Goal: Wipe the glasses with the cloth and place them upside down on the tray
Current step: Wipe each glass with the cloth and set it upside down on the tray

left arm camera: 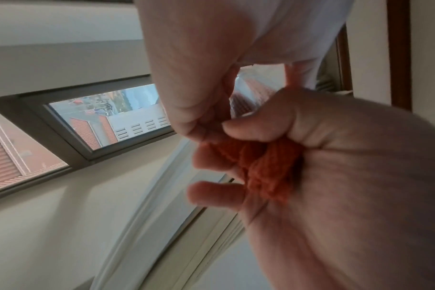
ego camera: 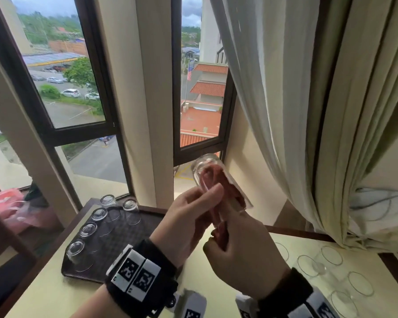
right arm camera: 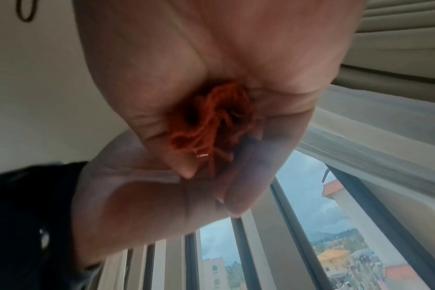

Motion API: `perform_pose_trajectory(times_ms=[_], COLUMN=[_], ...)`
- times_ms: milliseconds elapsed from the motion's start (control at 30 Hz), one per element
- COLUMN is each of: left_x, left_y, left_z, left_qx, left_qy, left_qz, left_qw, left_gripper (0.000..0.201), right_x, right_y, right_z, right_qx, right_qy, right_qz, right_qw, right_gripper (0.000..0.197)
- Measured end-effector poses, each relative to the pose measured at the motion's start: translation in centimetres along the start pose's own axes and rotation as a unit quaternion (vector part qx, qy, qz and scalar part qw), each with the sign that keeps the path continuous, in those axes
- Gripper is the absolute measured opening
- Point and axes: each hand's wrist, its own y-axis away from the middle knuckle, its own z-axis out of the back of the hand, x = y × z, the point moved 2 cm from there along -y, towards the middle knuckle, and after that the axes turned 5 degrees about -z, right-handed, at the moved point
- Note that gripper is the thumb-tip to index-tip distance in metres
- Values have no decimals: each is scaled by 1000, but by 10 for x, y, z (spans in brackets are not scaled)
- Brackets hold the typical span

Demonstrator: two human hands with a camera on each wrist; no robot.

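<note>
I hold a clear glass [ego camera: 202,166] tilted in the air in front of the window, its base pointing up and away. My left hand [ego camera: 207,198] grips its side. A red cloth [ego camera: 218,177] is stuffed inside the glass, and my right hand [ego camera: 234,244] grips the bunched end at the mouth. In the left wrist view the right hand's fingers [left arm camera: 238,125] curl round the cloth [left arm camera: 266,166]. The right wrist view shows the cloth [right arm camera: 211,127] bunched in my right palm. A dark tray [ego camera: 124,226] lies to the left, with several glasses [ego camera: 99,214] upside down along its left and far edges.
Several upright glasses [ego camera: 331,255] stand on the pale table [ego camera: 44,294] to the right of my hands. A cream curtain [ego camera: 308,111] hangs close on the right. A pink bag [ego camera: 7,207] lies on the sill at the left.
</note>
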Motion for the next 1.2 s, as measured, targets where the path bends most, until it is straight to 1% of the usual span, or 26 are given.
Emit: perform_pose_trajectory(times_ms=[67,133,200,267,333,367,400,433,467,533,567,633,700,733,767,800,867,900,933,967,1000,1033,1100,1133,1167,1200], left_x=[-4,-11,-17,-18,-20,-22,-24,-28,-30,-31,-30,-24,-20,-19,-20,-22,-24,-26,-26,-27,-27,-28,-29,-29,-28,-25], left_y=[-1,-2,-3,-2,-1,-2,-3,-4,-5,-5,-4,-4,-2,-1,-1,-1,0,0,-1,-2,-6,-8,-12,-13,-12,-12], left_z=[1,6,9,11,14,16,18,19,21,25,25,26,21,20,19,19,20,20,21,20,22,21,24,23,21,22], left_qx=[3,-5,-3,8,3,-5,-10,-15,-13,-18,-23,-29,-22,-15,-11,-4,10,10,6,-4,-14,-22,-28,-25,-28,-30], left_qy=[-38,-81,-101,-86,-73,-70,-67,-67,-72,-100,-121,-170,-196,-197,-187,-165,-103,-79,-68,-60,-54,-56,-87,-109,-135,-166], left_qz=[-6,-11,-7,1,-8,-22,-35,-46,-55,-69,-72,-75,-80,-78,-69,-55,-16,-8,-11,-18,-28,-34,-48,-52,-52,-52], left_qw=[999,997,995,996,997,997,997,997,996,992,990,982,977,977,980,985,995,997,998,998,998,998,995,992,989,984], left_gripper=[41,64,65,45,44,47,48,45,42,36,35,42,42,39,35,33,37,44,50,52,49,45,40,38,36,35], right_x=[3,3,2,0,1,0,-1,-1,-1,-5,-3,5,5,6,6,7,9,10,10,10,6,1,-9,-13,-14,-12], right_y=[-5,-9,-10,-9,-5,-3,-2,-3,-3,-6,-8,-11,-14,-16,-18,-18,-15,-13,-11,-9,-9,-9,-10,-11,-13,-14], right_z=[0,-3,-9,-16,-20,-22,-20,-17,-14,-10,-8,-11,-19,-21,-24,-25,-26,-26,-27,-27,-29,-30,-28,-24,-22,-20], right_qx=[36,83,142,161,171,166,159,153,149,107,68,42,50,70,110,150,179,180,179,176,164,146,113,101,97,89], right_qy=[-23,-151,-363,-557,-661,-681,-679,-648,-587,-336,-184,9,-2,-76,-199,-346,-598,-672,-708,-717,-694,-641,-390,-212,-55,46], right_qz=[-17,-34,-65,-110,-147,-163,-177,-187,-187,-124,-58,23,12,-9,-45,-78,-142,-158,-166,-169,-182,-193,-164,-111,-54,-17], right_qw=[999,984,918,807,715,695,694,723,774,927,979,999,999,995,973,923,768,701,663,653,677,729,899,966,992,995], right_gripper=[65,64,67,55,44,45,46,43,36,28,27,36,56,61,68,72,66,63,60,55,48,43,39,42,45,49])
